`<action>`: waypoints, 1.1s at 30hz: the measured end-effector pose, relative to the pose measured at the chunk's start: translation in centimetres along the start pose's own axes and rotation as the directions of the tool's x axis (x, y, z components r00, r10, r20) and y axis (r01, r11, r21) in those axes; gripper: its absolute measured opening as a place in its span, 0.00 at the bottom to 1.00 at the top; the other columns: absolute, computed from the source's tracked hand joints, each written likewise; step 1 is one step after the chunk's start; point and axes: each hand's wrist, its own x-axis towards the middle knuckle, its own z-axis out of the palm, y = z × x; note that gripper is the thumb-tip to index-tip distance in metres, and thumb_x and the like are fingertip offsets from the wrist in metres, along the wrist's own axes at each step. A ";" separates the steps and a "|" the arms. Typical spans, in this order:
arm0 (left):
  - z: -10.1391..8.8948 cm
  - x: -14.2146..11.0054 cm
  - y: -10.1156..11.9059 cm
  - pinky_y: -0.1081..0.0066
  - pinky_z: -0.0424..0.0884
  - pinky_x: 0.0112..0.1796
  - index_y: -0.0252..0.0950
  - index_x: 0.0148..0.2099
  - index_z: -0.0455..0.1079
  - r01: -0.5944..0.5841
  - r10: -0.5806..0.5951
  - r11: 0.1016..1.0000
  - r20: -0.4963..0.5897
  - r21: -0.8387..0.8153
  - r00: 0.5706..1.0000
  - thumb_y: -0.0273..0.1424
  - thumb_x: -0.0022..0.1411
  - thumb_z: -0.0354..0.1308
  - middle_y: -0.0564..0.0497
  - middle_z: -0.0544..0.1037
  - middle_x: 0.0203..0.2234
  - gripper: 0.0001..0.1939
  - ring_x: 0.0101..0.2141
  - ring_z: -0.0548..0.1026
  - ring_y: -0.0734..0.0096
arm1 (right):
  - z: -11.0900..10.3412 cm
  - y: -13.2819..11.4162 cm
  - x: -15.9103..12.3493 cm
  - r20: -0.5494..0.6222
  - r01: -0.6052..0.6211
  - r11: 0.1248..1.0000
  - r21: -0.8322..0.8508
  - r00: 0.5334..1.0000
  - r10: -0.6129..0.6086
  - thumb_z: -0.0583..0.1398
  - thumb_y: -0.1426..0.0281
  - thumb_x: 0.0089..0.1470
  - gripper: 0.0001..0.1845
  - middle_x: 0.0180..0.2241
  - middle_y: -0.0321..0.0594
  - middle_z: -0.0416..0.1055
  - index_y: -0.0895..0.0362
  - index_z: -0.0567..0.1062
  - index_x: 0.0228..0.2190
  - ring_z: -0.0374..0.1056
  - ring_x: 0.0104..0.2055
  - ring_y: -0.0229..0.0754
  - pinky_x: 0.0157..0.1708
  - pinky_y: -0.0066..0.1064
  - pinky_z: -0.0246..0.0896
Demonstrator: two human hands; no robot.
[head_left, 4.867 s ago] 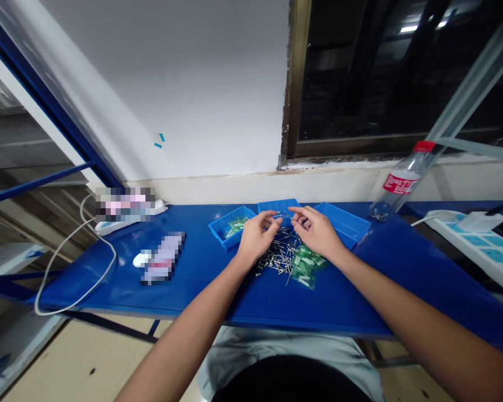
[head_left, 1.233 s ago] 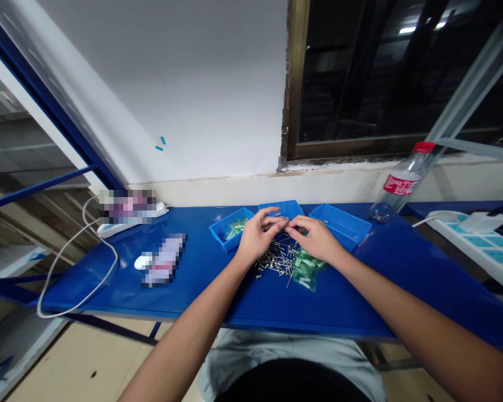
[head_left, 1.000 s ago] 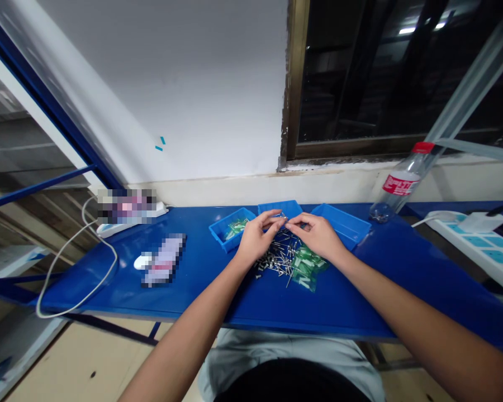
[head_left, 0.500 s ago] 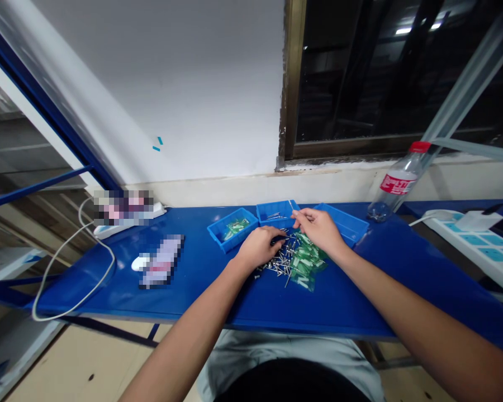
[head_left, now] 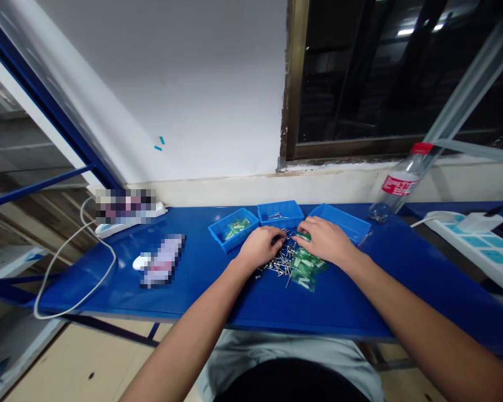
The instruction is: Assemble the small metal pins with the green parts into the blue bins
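A loose pile of slim metal pins [head_left: 281, 265], like screws or rivets, lies on the blue table with small green plastic bags [head_left: 305, 265] of pale pieces against its right side. My left hand [head_left: 257, 245] rests at the pile's left edge, fingers curled inward around its far side; what they grip is hidden. From the right, my right hand [head_left: 324, 240] reaches over the pile and the bags. Its thumb and fingers are bent together at the pins, too small to make out what is between them. The two hands' fingertips nearly meet.
Behind the pile stand three blue trays: the left tray [head_left: 221, 243] holds green bags, the middle tray [head_left: 280, 205] a few pins, the right tray [head_left: 352, 226] is partly covered by my hand. A bottle [head_left: 398, 187], power strip [head_left: 478, 245], white mouse [head_left: 141, 263] and cable [head_left: 109, 271] lie around.
My right hand has come down from the middle tray's right edge, where it pinched a thin piece, to the pile beside my left hand. My left hand has hardly moved.
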 end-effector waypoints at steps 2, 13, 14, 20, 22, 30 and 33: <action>-0.1 0.0 0.1 0.61 0.76 0.51 0.37 0.49 0.80 0.001 -0.001 1.000 0.000 0.000 1.000 0.29 0.68 0.58 0.45 0.85 0.45 0.11 0.46 0.82 0.57 | 0.0 0.1 0.0 0.010 0.008 1.000 -0.015 1.000 -0.008 0.65 0.58 0.59 0.10 0.35 0.45 0.77 0.52 0.79 0.34 0.71 0.42 0.53 0.34 0.40 0.63; 0.0 -0.1 0.1 0.60 0.76 0.51 0.37 0.49 0.79 0.007 -0.008 1.000 -0.019 -0.027 1.000 0.30 0.70 0.57 0.45 0.85 0.45 0.11 0.46 0.82 0.57 | -0.6 -0.1 0.0 -0.033 0.000 0.998 -0.062 0.999 -0.002 0.59 0.67 0.62 0.11 0.31 0.45 0.77 0.52 0.75 0.27 0.72 0.41 0.53 0.32 0.39 0.61; 0.0 0.0 0.1 0.60 0.76 0.52 0.37 0.49 0.79 0.003 -0.004 0.999 -0.031 -0.033 1.000 0.31 0.70 0.57 0.45 0.85 0.46 0.11 0.47 0.82 0.57 | -0.7 -0.2 0.0 -0.066 -0.009 0.999 -0.051 0.998 0.005 0.58 0.66 0.63 0.11 0.32 0.45 0.77 0.52 0.75 0.28 0.72 0.41 0.54 0.32 0.39 0.61; -0.4 0.0 0.7 0.53 0.75 0.56 0.37 0.56 0.76 0.001 -0.013 0.995 -0.120 -0.103 0.993 0.36 0.73 0.56 0.42 0.82 0.51 0.15 0.51 0.81 0.54 | -1.8 -0.5 0.3 -0.313 -0.157 0.975 0.155 0.929 0.199 0.55 0.61 0.68 0.12 0.37 0.48 0.79 0.53 0.74 0.38 0.73 0.36 0.52 0.37 0.41 0.64; -0.5 0.1 1.1 0.52 0.75 0.56 0.37 0.61 0.72 0.013 -0.041 0.982 -0.147 -0.188 0.988 0.38 0.72 0.57 0.41 0.81 0.54 0.19 0.54 0.80 0.53 | -2.1 -0.7 0.3 -0.334 -0.168 0.949 0.268 0.907 0.255 0.55 0.58 0.68 0.13 0.37 0.47 0.79 0.53 0.73 0.39 0.75 0.36 0.52 0.38 0.41 0.65; 0.0 0.2 1.5 0.60 0.81 0.45 0.37 0.69 0.62 0.078 -0.185 0.801 -0.121 -0.594 0.975 0.37 0.68 0.64 0.45 0.83 0.41 0.31 0.40 0.84 0.62 | -1.3 -2.6 0.3 -0.069 -0.162 0.641 0.750 0.945 0.320 0.57 0.47 0.65 0.21 0.36 0.41 0.79 0.52 0.70 0.39 0.75 0.24 0.42 0.24 0.33 0.68; 0.2 0.3 1.1 0.63 0.81 0.42 0.36 0.65 0.66 0.083 -0.221 0.766 -0.140 -0.637 0.965 0.36 0.66 0.66 0.48 0.82 0.35 0.28 0.36 0.83 0.65 | -0.7 -2.9 0.5 -0.007 -0.169 0.546 0.820 0.952 0.305 0.62 0.49 0.62 0.20 0.35 0.40 0.79 0.52 0.70 0.40 0.78 0.28 0.44 0.28 0.35 0.74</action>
